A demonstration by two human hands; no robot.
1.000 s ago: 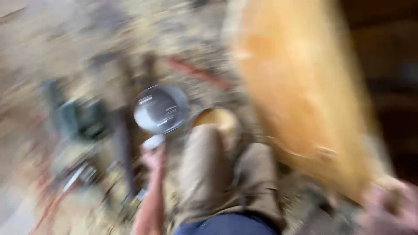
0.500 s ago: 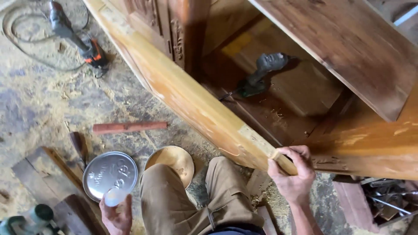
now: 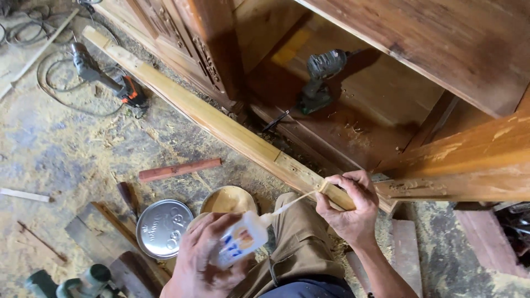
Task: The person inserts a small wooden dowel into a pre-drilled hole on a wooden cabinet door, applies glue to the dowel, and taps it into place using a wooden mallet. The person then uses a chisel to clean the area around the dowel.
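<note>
My left hand (image 3: 207, 256) squeezing white glue bottle (image 3: 240, 241), nozzle toward small stick | my right hand (image 3: 348, 207) pinching stick on long wooden beam (image 3: 221, 124) | round tin lid (image 3: 164, 228) on floor

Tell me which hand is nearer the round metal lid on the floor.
Left. The left hand, holding the glue bottle, sits just beside the metal lid; the right hand grips the wooden beam farther away.
</note>
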